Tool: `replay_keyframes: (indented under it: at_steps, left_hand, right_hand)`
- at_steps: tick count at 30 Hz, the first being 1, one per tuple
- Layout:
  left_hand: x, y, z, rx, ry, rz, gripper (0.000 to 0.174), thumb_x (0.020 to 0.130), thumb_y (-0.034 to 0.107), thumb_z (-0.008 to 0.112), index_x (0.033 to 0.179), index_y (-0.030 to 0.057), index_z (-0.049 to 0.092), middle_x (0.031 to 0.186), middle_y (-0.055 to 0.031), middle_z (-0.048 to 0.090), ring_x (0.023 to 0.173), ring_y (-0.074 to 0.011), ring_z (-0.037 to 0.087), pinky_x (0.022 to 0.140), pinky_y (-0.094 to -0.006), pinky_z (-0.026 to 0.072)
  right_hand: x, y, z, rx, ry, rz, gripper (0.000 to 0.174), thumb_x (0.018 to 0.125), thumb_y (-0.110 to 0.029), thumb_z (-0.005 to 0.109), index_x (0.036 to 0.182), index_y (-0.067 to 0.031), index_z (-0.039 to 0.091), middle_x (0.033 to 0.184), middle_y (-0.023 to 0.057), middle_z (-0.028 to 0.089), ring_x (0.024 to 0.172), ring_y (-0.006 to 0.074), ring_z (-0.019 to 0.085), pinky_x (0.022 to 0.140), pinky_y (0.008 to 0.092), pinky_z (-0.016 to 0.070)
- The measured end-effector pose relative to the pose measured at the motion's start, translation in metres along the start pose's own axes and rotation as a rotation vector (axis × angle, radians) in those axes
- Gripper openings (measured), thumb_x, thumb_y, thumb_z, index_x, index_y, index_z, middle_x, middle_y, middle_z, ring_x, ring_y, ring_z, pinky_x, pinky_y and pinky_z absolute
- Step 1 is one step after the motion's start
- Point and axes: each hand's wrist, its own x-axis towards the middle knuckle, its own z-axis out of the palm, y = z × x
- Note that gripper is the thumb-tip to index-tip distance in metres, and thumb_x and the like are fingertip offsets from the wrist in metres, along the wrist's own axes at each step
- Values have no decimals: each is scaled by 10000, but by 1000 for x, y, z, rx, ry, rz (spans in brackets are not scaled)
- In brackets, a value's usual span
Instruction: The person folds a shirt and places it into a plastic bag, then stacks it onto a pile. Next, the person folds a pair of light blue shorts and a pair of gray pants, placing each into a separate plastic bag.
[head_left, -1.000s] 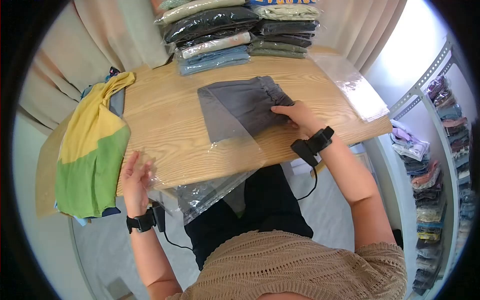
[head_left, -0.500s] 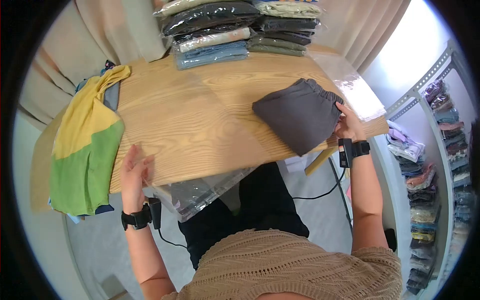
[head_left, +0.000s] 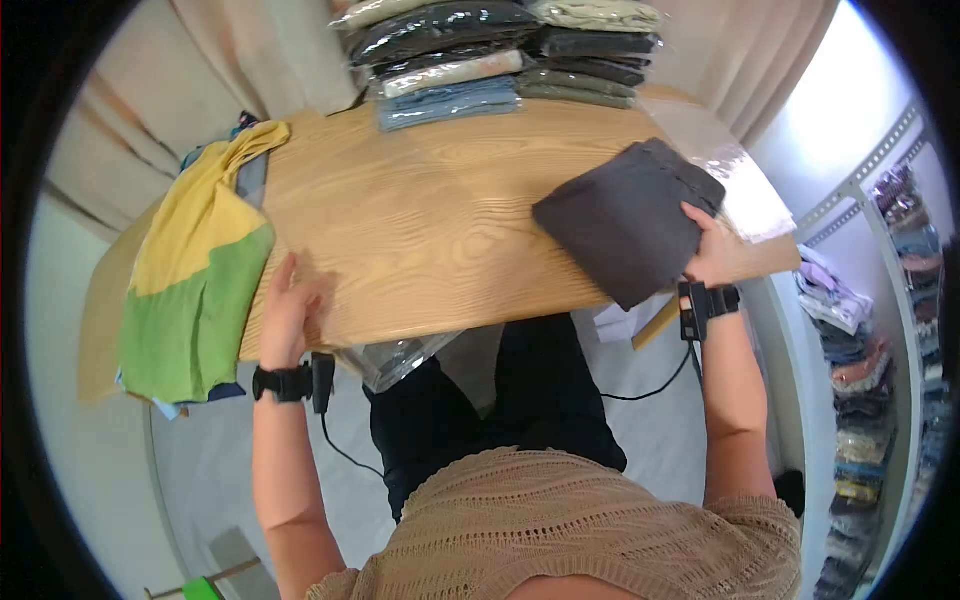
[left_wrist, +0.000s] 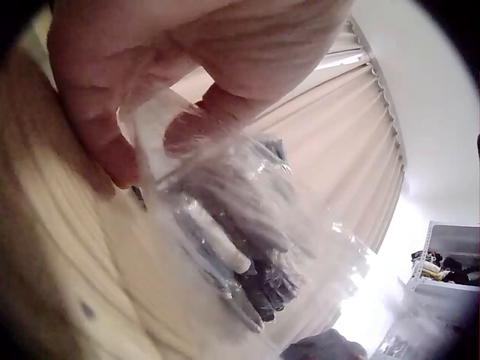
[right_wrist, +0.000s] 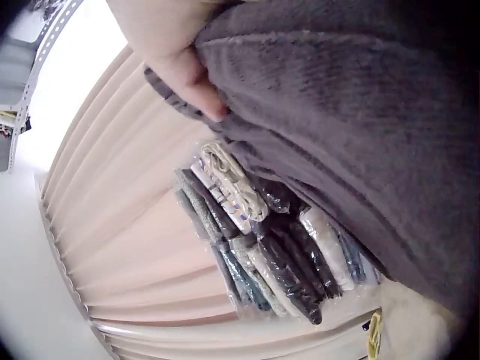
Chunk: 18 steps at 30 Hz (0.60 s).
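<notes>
The folded dark grey garment (head_left: pixel 630 222), its elastic waistband on the right, is at the table's right part. My right hand (head_left: pixel 708 250) grips its right edge, the thumb (right_wrist: pixel 201 94) on the cloth in the right wrist view; the other fingers are hidden. At the table's front left, my left hand (head_left: pixel 288 315) holds a clear plastic bag (head_left: pixel 405 360) that hangs over the front edge. In the left wrist view the bag's thin film (left_wrist: pixel 225 180) stretches from between the curled thumb and fingers.
Bagged folded clothes (head_left: pixel 450 100) stand in stacks at the table's back. A yellow and green garment (head_left: pixel 195 290) lies at the left edge. Flat clear bags (head_left: pixel 755 195) lie at the right edge. Shelves of bagged clothes (head_left: pixel 860 420) stand at the right.
My right hand has carried the grey garment rightward, away from the clear film that overlapped it. My left hand has stayed at the front left; less of the bag hangs below the edge.
</notes>
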Motion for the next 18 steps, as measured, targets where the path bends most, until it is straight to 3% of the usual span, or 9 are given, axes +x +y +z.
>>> replay_keyframes:
  at_steps: [1, 2, 3, 5, 7, 8, 10, 13, 18]
  left_hand:
    - [2, 4, 2, 15, 13, 9, 664, 813, 56, 542, 1414, 20, 261, 1174, -116, 556, 829, -119, 553, 696, -230, 438]
    - [6, 4, -3, 20, 39, 9, 664, 813, 56, 542, 1414, 20, 261, 1174, -116, 556, 829, -119, 553, 696, -230, 438]
    - [10, 3, -8, 5, -28, 14, 646, 813, 51, 540, 1407, 30, 285, 1245, -138, 511, 947, -166, 543, 782, -267, 433]
    - [9, 4, -15, -7, -78, 11, 629, 814, 46, 538, 1400, 40, 309, 1317, -161, 465, 1066, -213, 533, 869, -304, 428]
    - [-4, 6, -13, 797, 191, 661, 547, 808, 31, 531, 1341, 54, 409, 1381, -178, 401, 1248, -296, 408, 1015, -375, 332]
    - [-20, 12, -10, 810, 195, 636, 547, 808, 31, 531, 1341, 54, 409, 1381, -178, 401, 1248, -296, 408, 1015, -375, 332]
    - [-62, 31, 5, 912, -138, 733, 467, 788, 29, 559, 1250, 64, 505, 1391, -167, 387, 1314, -345, 312, 1072, -399, 258]
    - [-102, 31, 18, 1044, -501, 774, 440, 772, 117, 645, 1201, 105, 553, 1406, -157, 362, 1320, -373, 284, 1060, -465, 265]
    - [-122, 20, 19, 1264, -501, 734, 483, 775, 165, 656, 1238, 127, 526, 1440, -145, 302, 1329, -376, 256, 1050, -505, 263]
  right_hand:
    - [-7, 13, -10, -539, -141, -453, 324, 842, -125, 567, 1137, 8, 557, 1161, 147, 583, 1052, 303, 555, 937, 419, 441]
    - [-8, 11, -10, -345, -127, -343, 332, 837, -134, 575, 1136, 8, 558, 1164, 145, 581, 1051, 298, 555, 939, 411, 440]
    - [-8, 7, -11, -153, -107, -228, 340, 833, -143, 583, 1136, 9, 559, 1168, 143, 579, 1050, 293, 556, 940, 403, 439]
    - [-4, 5, -24, -44, -58, -178, 341, 832, -148, 586, 1131, 12, 560, 1168, 142, 579, 1054, 292, 555, 941, 400, 440]
    - [-2, 4, -39, 60, 14, -119, 342, 830, -152, 588, 1127, 16, 562, 1169, 141, 579, 1058, 291, 554, 941, 397, 441]
    - [-2, 4, -47, 99, 88, -169, 343, 832, -154, 585, 1127, 20, 561, 1171, 143, 577, 1065, 293, 551, 943, 400, 439]
    - [-9, 5, -58, 165, 134, -213, 354, 838, -158, 575, 1135, 33, 554, 1177, 151, 572, 1087, 302, 538, 952, 414, 432]
    - [-28, 5, -60, 165, 128, -282, 394, 864, -195, 539, 1187, 30, 514, 1221, 146, 544, 1118, 293, 518, 972, 422, 416]
    - [-64, 8, -49, 101, 72, -373, 428, 893, -244, 485, 1225, 26, 493, 1263, 146, 519, 1153, 281, 498, 987, 416, 398]
